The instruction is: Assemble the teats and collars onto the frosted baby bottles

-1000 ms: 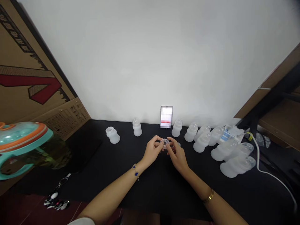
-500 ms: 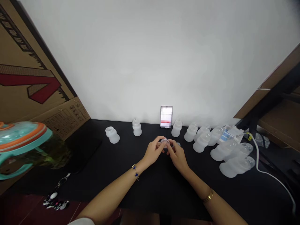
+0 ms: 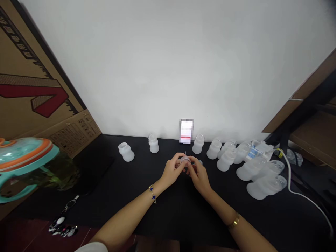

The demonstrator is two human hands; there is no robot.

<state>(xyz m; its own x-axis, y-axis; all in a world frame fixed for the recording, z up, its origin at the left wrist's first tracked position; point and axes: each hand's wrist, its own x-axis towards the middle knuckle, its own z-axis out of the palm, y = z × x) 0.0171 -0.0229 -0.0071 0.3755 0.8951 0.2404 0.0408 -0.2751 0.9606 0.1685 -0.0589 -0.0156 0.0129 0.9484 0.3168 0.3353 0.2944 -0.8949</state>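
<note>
Near the middle of the black table, my left hand (image 3: 172,170) and my right hand (image 3: 198,174) meet around a small, whitish round part (image 3: 184,159). Fingers of both hands are closed on it, and the thumbs press its near side. Its underside is hidden by the fingers. A small clear piece (image 3: 201,162) lies just beyond my right hand. An open white bottle (image 3: 126,152) without a cap stands at the left, and a capped bottle (image 3: 153,143) is to its right. Another capped bottle (image 3: 198,144) stands behind my right hand.
Several capped white bottles (image 3: 225,159) cluster at the right, beside a white and blue package (image 3: 254,151) and a white cable (image 3: 289,175). A lit screen (image 3: 186,131) leans on the wall. At the left are a teal-lidded jug (image 3: 28,157), a cardboard box (image 3: 31,87) and a beaded strap (image 3: 60,221).
My left thumb has shifted slightly to the right over the round part. Both hands stay around it in nearly the same place, and the view has moved very slightly.
</note>
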